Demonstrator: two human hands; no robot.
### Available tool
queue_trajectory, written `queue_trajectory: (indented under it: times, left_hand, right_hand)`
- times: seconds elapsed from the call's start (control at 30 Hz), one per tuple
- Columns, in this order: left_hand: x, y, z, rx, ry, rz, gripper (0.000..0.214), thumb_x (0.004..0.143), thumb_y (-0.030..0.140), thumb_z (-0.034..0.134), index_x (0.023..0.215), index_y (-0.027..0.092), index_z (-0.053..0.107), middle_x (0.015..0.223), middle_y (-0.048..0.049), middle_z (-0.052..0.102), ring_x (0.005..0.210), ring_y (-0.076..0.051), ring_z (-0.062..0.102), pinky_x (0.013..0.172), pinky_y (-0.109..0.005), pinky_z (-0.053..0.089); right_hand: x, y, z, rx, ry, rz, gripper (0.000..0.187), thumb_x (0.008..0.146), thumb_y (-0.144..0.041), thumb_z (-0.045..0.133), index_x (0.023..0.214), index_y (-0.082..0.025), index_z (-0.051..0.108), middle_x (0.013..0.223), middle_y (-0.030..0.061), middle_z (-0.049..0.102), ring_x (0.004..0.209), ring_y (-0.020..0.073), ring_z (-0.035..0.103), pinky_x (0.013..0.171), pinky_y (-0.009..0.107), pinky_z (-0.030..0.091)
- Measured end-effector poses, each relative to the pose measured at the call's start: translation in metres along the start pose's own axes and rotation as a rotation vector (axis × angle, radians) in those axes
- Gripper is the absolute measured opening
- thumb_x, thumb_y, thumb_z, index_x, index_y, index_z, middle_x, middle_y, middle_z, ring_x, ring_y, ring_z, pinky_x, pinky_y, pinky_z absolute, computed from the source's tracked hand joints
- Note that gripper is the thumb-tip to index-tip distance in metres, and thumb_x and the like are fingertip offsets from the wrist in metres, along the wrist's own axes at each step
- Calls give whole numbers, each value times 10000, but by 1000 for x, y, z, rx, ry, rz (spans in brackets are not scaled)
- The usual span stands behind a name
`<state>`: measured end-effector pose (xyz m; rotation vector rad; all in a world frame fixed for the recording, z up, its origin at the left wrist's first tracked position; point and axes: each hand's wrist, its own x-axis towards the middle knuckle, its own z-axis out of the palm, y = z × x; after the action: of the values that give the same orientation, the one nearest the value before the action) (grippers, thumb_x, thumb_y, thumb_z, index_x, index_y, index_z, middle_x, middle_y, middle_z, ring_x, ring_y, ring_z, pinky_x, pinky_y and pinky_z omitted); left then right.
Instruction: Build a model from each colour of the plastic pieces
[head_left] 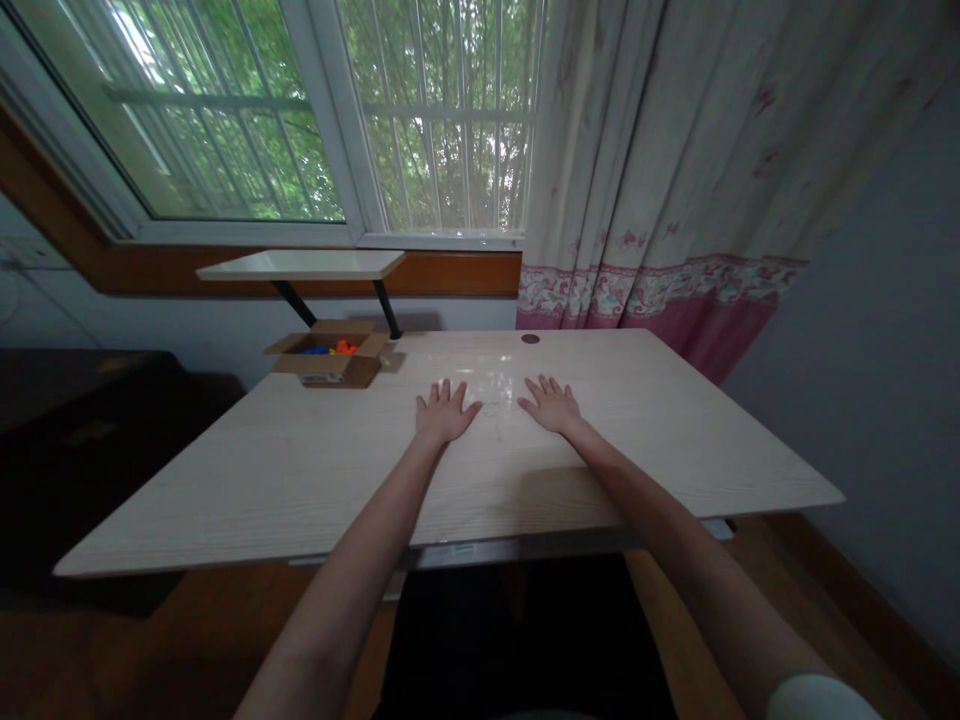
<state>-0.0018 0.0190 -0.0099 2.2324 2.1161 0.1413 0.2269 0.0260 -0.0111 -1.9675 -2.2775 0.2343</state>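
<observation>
Palm down on the pale wooden table [300,480], my left hand [445,412] lies with its fingers spread and holds nothing. My right hand [552,404] rests the same way a short distance to the right, fingers apart, also holding nothing. Beyond my left hand, toward the table's back left, stands a cardboard box [341,375] with its flaps folded out. Inside it show small orange pieces [346,347] and blue pieces [316,350], too small to name.
A raised white shelf [304,264] on black legs stands at the table's back left, over the box. A round brown cap [530,339] is set near the back edge. Behind are a barred window and a patterned curtain [637,220]. A dark piece of furniture [82,450] sits left.
</observation>
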Motion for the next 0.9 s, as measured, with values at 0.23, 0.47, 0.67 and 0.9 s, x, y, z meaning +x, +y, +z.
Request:
queue_trajectory:
  times: [0.23,0.47,0.67,0.9]
  left_hand:
    - [0,0,0,0,19,3,767,801,688,132,1430,264,247,1509,-105,172,1372,-338,144,1040,-596,152]
    - [-7,1,-3,-20,127,28,695,816,646,251,1358,236,397,1448,-139,328,1324,-343,270,1007,-569,241]
    - [-23,-3,-35,-86,380,42,414,849,454,367,996,197,657,1029,-112,650,1041,-260,535,865,-377,414]
    - [-7,-106,-108,-57,602,-266,360,837,339,371,967,164,657,963,-145,643,975,-301,546,781,-399,437]
  right_hand:
    - [0,0,0,5,11,-3,680,864,-638,192,1434,-267,205,1514,89,160,1382,280,147,1082,521,101]
    - [1,1,2,-20,13,-7,686,860,-645,189,1434,-270,204,1514,92,158,1381,287,150,1077,520,110]
    - [0,0,0,-34,-7,-4,690,860,-647,171,1437,-270,189,1517,89,148,1383,281,143,1076,512,117]
    - [-3,-2,-1,-35,3,-3,677,867,-633,173,1435,-265,198,1515,86,163,1379,279,156,1078,507,112]
